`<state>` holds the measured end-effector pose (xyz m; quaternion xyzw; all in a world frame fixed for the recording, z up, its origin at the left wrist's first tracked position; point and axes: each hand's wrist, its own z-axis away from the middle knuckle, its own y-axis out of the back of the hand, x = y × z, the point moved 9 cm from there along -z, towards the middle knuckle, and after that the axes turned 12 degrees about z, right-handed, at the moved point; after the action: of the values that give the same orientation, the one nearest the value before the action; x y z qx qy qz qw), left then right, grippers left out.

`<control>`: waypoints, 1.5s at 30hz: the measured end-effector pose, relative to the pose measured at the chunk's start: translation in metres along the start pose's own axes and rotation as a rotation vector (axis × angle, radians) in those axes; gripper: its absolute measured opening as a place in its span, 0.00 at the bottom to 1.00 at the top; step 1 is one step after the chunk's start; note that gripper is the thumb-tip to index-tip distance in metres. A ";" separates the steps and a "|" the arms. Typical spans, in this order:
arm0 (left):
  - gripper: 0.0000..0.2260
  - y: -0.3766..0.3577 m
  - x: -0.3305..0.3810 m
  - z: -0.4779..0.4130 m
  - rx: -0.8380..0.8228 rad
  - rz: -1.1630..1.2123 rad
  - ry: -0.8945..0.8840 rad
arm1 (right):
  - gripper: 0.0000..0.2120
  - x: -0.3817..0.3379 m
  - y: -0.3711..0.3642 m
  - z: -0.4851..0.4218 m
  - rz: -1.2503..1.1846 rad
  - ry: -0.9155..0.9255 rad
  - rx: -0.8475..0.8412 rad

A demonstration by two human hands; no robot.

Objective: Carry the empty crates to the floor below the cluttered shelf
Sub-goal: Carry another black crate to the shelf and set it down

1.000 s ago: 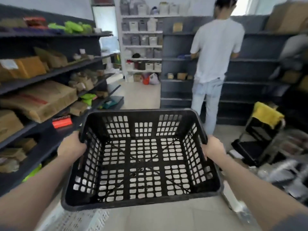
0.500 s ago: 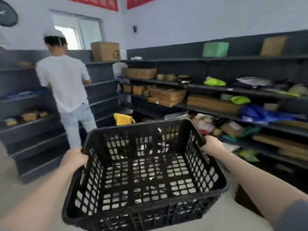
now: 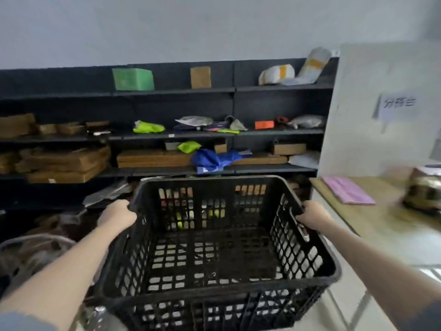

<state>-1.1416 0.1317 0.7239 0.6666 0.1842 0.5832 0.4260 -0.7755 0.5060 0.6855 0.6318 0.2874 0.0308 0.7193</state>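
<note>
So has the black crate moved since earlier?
Yes. The black crate has swung rightwards: the cluttered shelf, earlier off to its right, now stands straight ahead of it.

Storeroom with dark shelves set against a pale wall.
A wooden table is seen at right, backed by a white board.
</note>
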 end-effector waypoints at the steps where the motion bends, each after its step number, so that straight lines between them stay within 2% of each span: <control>1: 0.23 -0.022 0.020 -0.012 -0.009 0.006 -0.006 | 0.10 0.018 0.004 -0.016 -0.005 -0.024 -0.003; 6: 0.25 -0.126 0.104 -0.061 -0.087 0.043 -0.009 | 0.06 0.086 0.023 -0.095 -0.006 -0.116 -0.006; 13: 0.26 -0.218 0.193 -0.146 -0.151 -0.034 -0.047 | 0.05 0.138 0.017 -0.204 -0.031 -0.205 -0.024; 18: 0.28 -0.285 0.225 -0.222 -0.171 -0.042 -0.031 | 0.03 0.152 -0.010 -0.294 -0.052 -0.243 -0.044; 22: 0.25 -0.346 0.239 -0.285 -0.167 -0.036 -0.030 | 0.03 0.152 -0.043 -0.374 -0.040 -0.254 -0.066; 34: 0.18 -0.503 0.252 -0.432 -0.139 -0.106 -0.003 | 0.07 0.185 -0.186 -0.584 -0.038 -0.314 -0.128; 39: 0.20 -0.571 0.221 -0.487 -0.138 -0.075 0.071 | 0.06 0.181 -0.250 -0.642 -0.058 -0.309 -0.171; 45: 0.22 -0.636 0.176 -0.538 -0.140 -0.041 0.169 | 0.12 0.171 -0.319 -0.702 0.003 -0.293 -0.231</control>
<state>-1.4403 0.8145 0.3118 0.5799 0.1918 0.6398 0.4664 -1.0519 1.1379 0.3001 0.5430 0.1732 -0.0275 0.8212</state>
